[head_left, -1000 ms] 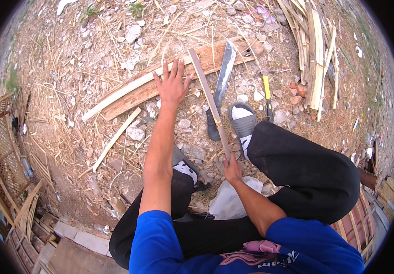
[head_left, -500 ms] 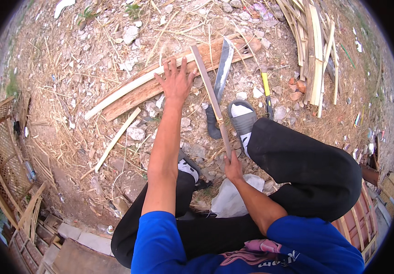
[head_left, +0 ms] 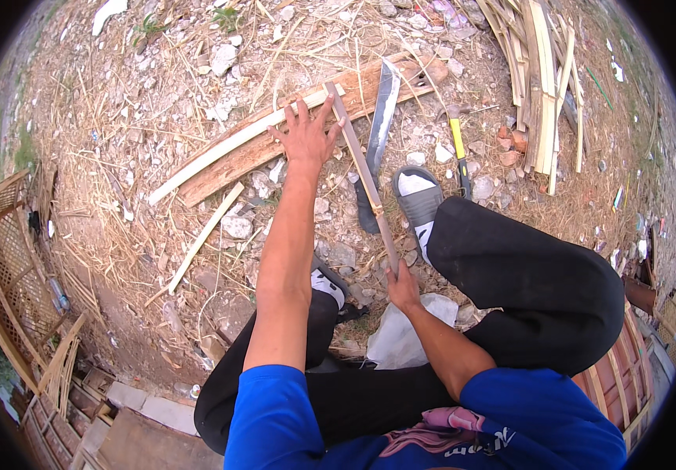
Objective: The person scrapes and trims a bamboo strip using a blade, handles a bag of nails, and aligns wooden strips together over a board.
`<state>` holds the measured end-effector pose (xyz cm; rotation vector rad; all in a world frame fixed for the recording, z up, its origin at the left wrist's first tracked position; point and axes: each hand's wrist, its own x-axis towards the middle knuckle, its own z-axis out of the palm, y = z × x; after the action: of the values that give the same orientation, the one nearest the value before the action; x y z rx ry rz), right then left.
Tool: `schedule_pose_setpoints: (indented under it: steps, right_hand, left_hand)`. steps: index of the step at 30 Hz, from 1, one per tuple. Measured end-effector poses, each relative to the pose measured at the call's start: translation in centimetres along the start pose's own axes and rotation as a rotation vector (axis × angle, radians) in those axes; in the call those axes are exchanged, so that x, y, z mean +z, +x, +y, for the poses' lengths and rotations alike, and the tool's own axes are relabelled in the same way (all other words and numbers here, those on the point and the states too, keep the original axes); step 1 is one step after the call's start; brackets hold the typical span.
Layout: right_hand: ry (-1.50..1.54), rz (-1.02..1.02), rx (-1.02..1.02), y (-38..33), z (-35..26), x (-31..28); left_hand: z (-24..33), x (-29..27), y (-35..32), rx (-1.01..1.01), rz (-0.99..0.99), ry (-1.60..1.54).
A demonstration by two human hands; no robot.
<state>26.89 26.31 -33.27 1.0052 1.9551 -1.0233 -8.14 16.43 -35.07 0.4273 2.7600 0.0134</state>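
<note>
A pale bamboo strip lies along a rough brown board on the ground. My left hand rests flat on the strip, fingers spread, its thumb up against a narrow grey-brown wooden slat. My right hand is closed around the near end of that slat. The slat runs away from me at a slant, and its far end crosses the pale strip. Just right of it, a machete lies with its blade over the board and its dark handle towards my feet.
A hammer with a yellow and black handle lies beyond my right sandal. Bundled bamboo strips lie at the far right. A loose strip is on the left, a white sack between my legs. Stones and straw litter the ground.
My left thumb has moved right against the slat, and the slat's far end has tipped slightly left. My right hand keeps its grip. The view has shifted a little.
</note>
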Motion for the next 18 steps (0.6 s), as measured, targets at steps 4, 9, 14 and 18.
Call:
schedule_pose_setpoints:
  steps: [4,9,14,18]
  right_hand:
    - [-0.012,0.011,-0.055,0.4,0.7,0.1]
    - [-0.021,0.148,-0.083,1.3,-0.3,0.0]
    - [-0.044,0.316,-0.193,2.5,-5.6,-2.8]
    - [0.008,0.415,-0.387,3.2,-8.8,-4.5]
  left_hand:
    - [0.6,-0.7,0.0,-0.011,-0.048,-0.016]
    - [0.8,-0.7,0.3,0.011,-0.04,0.003]
    - [1.1,-0.9,0.6,0.001,0.001,0.044]
    - [1.4,-3.2,0.3,-0.037,-0.109,0.047]
